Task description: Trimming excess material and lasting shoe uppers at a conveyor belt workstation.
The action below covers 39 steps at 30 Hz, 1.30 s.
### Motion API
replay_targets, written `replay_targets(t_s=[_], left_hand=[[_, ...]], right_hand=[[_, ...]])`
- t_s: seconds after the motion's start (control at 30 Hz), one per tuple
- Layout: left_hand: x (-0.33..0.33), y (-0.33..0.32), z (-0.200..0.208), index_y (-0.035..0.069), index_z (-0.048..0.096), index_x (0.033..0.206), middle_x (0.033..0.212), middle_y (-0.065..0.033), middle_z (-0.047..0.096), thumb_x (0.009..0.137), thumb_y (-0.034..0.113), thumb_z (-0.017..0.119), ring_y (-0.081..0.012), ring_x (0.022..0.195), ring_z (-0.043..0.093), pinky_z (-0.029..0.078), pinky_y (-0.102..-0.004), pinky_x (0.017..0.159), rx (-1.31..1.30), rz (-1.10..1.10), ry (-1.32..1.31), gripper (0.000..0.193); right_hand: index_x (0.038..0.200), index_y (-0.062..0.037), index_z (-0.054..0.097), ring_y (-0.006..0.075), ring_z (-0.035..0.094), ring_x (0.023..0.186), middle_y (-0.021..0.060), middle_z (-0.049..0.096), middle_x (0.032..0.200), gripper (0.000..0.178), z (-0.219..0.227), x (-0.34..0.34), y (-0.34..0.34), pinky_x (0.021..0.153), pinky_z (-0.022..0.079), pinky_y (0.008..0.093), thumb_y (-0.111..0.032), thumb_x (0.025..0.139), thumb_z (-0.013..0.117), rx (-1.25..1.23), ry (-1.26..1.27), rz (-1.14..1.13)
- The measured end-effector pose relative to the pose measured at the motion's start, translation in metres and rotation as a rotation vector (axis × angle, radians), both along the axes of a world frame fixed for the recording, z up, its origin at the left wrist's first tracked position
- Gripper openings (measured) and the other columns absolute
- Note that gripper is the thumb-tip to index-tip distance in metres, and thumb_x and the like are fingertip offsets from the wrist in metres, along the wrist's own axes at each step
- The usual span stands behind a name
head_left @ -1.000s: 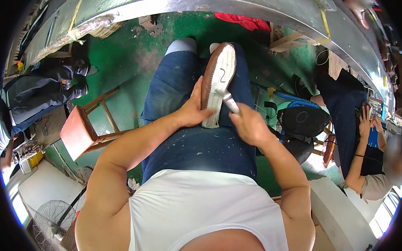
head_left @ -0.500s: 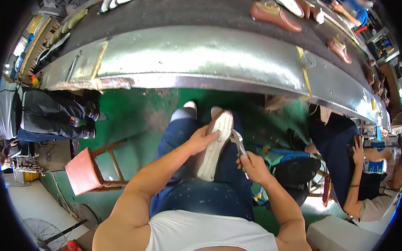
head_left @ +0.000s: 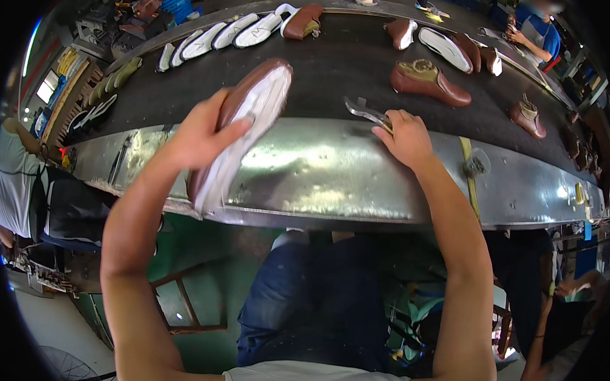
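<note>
the left hand (head_left: 203, 132) is grasping a brown shoe (head_left: 232, 158), its white sole (head_left: 271, 95) facing right, above the near left metal edge (head_left: 319, 167) of the bench (head_left: 336, 64). the right hand (head_left: 409, 137) is clenching a metal tool (head_left: 367, 113), its head pointing left. a brown-and-olive shoe (head_left: 433, 89) is resting farther right.
</note>
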State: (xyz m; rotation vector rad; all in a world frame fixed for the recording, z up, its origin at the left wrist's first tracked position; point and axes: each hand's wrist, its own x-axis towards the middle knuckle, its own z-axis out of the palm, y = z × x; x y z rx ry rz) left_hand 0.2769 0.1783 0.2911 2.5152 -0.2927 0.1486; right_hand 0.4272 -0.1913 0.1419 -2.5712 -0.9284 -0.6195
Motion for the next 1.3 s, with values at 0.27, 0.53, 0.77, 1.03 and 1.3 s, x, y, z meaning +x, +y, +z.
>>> replay_targets(t_s=[0.27,0.53,0.77,1.03,1.3], left_hand=[[0.206,0.09,-0.062,-0.001,0.04,0.142,0.124,-0.0241,0.059,0.086,0.03,0.073,-0.0368,0.12,0.055,0.039,-0.0464,0.105,1.045,0.082,-0.006,0.073],[0.308,0.095,-0.111,0.001,0.067,0.116,0.112,-0.0214,0.068,0.097,0.055,0.045,-0.0334,0.112,0.061,0.042,-0.049,0.099,1.023,0.276,0.037,0.061],[0.456,0.059,-0.16,0.0,0.051,0.137,0.14,-0.0245,0.05,0.099,0.052,0.053,-0.0413,0.121,0.055,0.049,-0.0497,0.1,-0.468,0.72,0.09,0.065],[0.554,0.046,-0.175,0.005,0.044,0.142,0.145,-0.0131,0.049,0.086,0.05,0.073,-0.03,0.13,0.049,0.043,-0.0474,0.105,-1.312,0.86,0.209,0.078],[0.571,0.03,-0.197,0.001,0.051,0.133,0.143,-0.0139,0.051,0.08,0.034,0.085,-0.0309,0.123,0.054,0.05,-0.0505,0.089,-1.62,0.681,0.061,0.071]], right_hand=[[0.107,-0.0028,0.063,0.0374,0.064,0.093,0.0165,0.066,0.098,0.04,-0.01,0.048,0.018,0.082,0.051,0.0466,-0.038,0.088,0.068,0.099,0.18,-0.105],[0.109,-0.0028,0.063,0.0369,0.064,0.093,0.016,0.067,0.098,0.041,-0.009,0.059,0.016,0.082,0.051,0.0453,-0.036,0.086,0.071,0.097,0.26,-0.159],[0.106,-0.0036,0.063,0.036,0.064,0.089,0.0142,0.066,0.094,0.039,-0.008,0.062,0.025,0.079,0.05,0.0457,-0.03,0.08,0.077,0.126,0.258,-0.143],[0.106,-0.0032,0.063,0.0348,0.065,0.085,0.0137,0.066,0.093,0.042,-0.007,0.063,0.033,0.076,0.051,0.0453,-0.028,0.076,0.08,0.137,0.258,-0.123],[0.107,-0.0028,0.063,0.0349,0.066,0.088,0.0141,0.067,0.096,0.043,-0.009,0.062,0.037,0.079,0.052,0.0447,-0.027,0.076,0.081,0.15,0.276,-0.138]])
